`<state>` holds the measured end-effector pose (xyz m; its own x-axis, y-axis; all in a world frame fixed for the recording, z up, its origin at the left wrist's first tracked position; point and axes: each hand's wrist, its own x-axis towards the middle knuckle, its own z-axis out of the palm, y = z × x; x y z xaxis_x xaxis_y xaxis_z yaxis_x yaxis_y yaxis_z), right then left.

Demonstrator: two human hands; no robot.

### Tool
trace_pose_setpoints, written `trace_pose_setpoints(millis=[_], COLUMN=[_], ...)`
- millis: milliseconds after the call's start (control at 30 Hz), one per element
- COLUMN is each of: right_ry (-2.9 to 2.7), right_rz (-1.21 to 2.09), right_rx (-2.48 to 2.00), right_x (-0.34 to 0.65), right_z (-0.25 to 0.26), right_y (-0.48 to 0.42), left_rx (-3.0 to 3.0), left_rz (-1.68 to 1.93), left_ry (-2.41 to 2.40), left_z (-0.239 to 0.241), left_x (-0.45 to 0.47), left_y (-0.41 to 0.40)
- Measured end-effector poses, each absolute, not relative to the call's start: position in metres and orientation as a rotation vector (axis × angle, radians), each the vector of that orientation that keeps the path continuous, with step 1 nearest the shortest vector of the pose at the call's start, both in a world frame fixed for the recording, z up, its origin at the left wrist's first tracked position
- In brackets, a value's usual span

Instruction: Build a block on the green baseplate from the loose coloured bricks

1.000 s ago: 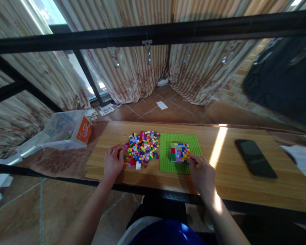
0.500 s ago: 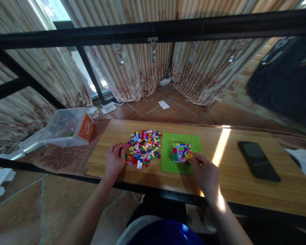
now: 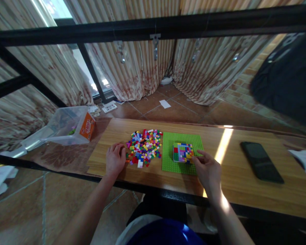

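Note:
My left hand (image 3: 115, 158) rests on the tabletop at the left edge of a pile of small coloured bricks (image 3: 145, 146). Its fingers are loosely curled, with nothing visible in them. A low, rectangular block built of many-coloured bricks (image 3: 183, 152) sits on a green studded baseplate (image 3: 168, 167). At the right side of this block is my right hand (image 3: 208, 168), its thumb against or very near the edge. The index finger is lifted away from the thumb, and I see no loose brick between them.
A black phone (image 3: 261, 162) lies on the wooden table (image 3: 234, 177) to the right. A clear plastic box (image 3: 66, 131) with an orange label stands at the left. A dark metal bar (image 3: 132, 30) crosses in front of curtains (image 3: 148, 75).
My right hand's fingers have parted from a pinch at the block's right edge, the index finger lifting. My left hand has stayed beside the pile. The view has shifted slightly.

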<state>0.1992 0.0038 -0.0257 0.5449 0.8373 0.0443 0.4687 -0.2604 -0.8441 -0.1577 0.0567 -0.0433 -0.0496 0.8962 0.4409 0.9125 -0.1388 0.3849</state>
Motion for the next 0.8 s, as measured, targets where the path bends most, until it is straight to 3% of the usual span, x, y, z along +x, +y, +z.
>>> trace_pose_setpoints(millis=[533,800], right_ry=[-1.008,-1.362], right_rz=[0.578,0.158], right_rx=[-1.842,-1.903], right_x=[0.202,0.173], right_z=[-0.020,-0.028], right_y=[0.001,-0.017], left_rx=[-2.139,-2.138], left_rz=[-0.941,-0.961], left_ry=[-2.038,-2.040], left_z=[-0.044,-0.044], left_x=[-0.157,-0.157], left_y=[0.056,0.056])
